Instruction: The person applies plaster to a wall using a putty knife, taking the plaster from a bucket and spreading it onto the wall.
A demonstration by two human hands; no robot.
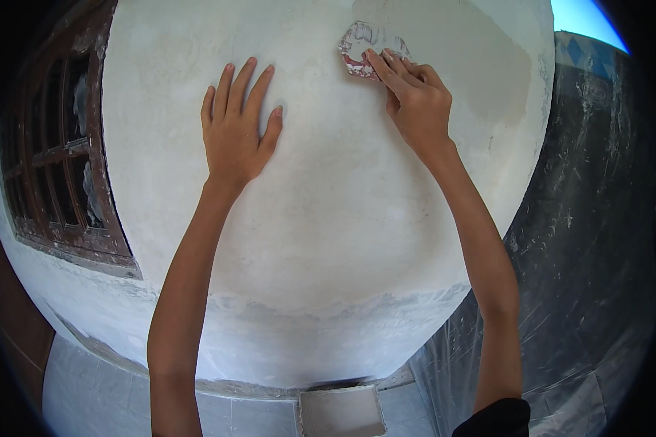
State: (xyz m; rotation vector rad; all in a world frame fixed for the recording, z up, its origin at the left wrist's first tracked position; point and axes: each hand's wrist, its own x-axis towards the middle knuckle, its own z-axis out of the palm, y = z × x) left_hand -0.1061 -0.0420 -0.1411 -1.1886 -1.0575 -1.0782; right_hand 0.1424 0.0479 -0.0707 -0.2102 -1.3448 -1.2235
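My left hand (235, 127) lies flat on a white plastered wall (328, 218), fingers spread and pointing up, holding nothing. My right hand (414, 98) is higher and to the right, its fingers pressing a small flat scraper (361, 45) caked in putty, with red showing at its edge, against the wall. The scraper sits at the lower left edge of a smoother, greyer patch of fresh putty (459, 58). Both forearms rise from the lower edge of the picture.
A brown wooden window frame (58, 160) with panes is set in the wall at the left. Plastic sheeting (583, 240) hangs over the dark surface at the right. Below lie pale floor tiles (87, 393) and a square tray of putty (341, 411).
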